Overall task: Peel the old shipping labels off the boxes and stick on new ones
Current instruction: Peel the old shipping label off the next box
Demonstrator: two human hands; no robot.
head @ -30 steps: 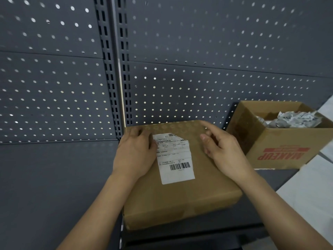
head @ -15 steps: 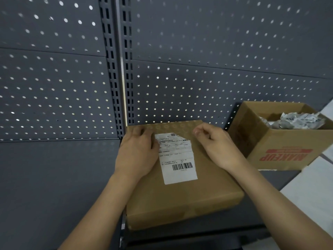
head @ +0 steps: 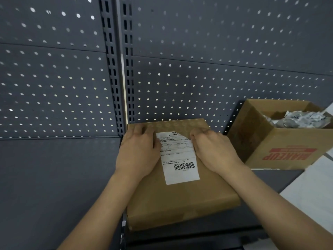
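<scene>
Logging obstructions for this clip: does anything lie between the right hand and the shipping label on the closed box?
Nothing visible does. The right hand curls its fingers onto the far right corner of the shipping label; the left hand rests beside its left edge. Any grip is hidden.

MAKEUP inverted on carton (head: 281,139), shipping label (head: 178,159) unreadable

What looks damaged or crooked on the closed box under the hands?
The white label on the closed box has lost its far right corner: that edge runs diagonally, as if torn or peeled off, close to the right hand. The rest of the label lies flat.
</scene>
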